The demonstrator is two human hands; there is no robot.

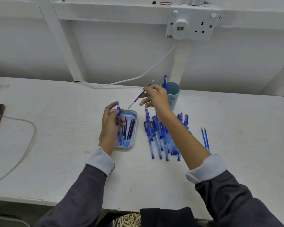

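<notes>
The right hand pinches a refill slanting far-right to near-left, its lower end just right of the pen barrel the left hand grips.

Both arms wear dark grey sleeves, the left sleeve and the right sleeve alike in soft, creased cloth. Each is turned back into a pale blue-grey cuff. The left cuff sits close behind the left hand and is edged with a line of small dark stitches. The right cuff sits farther back from the right hand, leaving a longer bare forearm.
</notes>
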